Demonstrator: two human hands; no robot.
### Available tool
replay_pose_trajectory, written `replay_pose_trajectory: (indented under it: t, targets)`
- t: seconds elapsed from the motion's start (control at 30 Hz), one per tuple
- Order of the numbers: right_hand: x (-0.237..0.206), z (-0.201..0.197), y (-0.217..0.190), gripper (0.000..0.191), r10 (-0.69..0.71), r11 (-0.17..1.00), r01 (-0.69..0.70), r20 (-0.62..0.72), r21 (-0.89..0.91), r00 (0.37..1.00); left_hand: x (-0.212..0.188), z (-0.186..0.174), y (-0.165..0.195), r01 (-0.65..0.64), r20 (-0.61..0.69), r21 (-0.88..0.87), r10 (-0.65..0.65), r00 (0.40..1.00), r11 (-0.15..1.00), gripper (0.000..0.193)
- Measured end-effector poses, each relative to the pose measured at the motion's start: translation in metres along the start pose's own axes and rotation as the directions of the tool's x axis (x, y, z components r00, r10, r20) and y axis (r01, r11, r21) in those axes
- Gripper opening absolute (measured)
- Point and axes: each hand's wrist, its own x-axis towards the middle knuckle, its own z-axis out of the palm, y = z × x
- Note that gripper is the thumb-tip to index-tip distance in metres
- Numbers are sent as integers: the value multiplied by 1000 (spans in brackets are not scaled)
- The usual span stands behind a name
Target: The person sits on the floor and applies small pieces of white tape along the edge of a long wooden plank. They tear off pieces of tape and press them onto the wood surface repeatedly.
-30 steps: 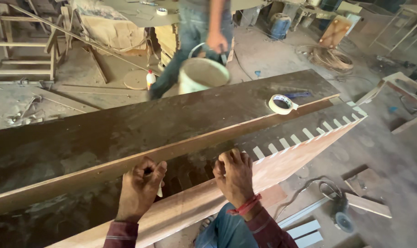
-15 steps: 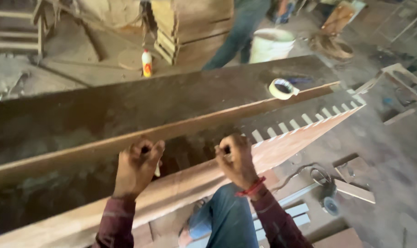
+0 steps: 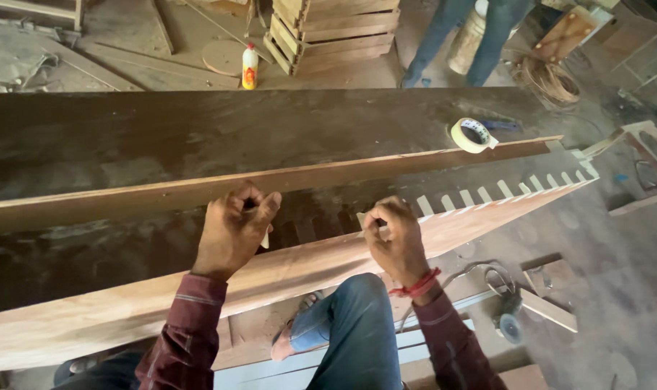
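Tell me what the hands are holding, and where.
Both the left hand and right hand pinch the notched upper edge of the long wooden board.

Soft, even daylight, moderately bright; no hard shadows. Dull sheen on the dark bench top toward its far edge, no blown glare. Sharp around the hands, slight softness past the bench's far edge. Mild wide-angle bending at frame edges.

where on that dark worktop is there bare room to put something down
Bare patch: the dark worktop above the long wooden strip, left of the tape roll. Another lies at the left, between strip and notched plank. Crowded: the middle, where left hand and right hand pinch tape strips.
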Motion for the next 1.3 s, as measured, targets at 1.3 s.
replay_pose_trajectory:
  t: [1.3]
  targets:
    - [35, -67, 1, 18, -55, 934, -104, 426, 341, 903, -2, 0, -13, 125, 51, -267, -116, 992, 956, 33]
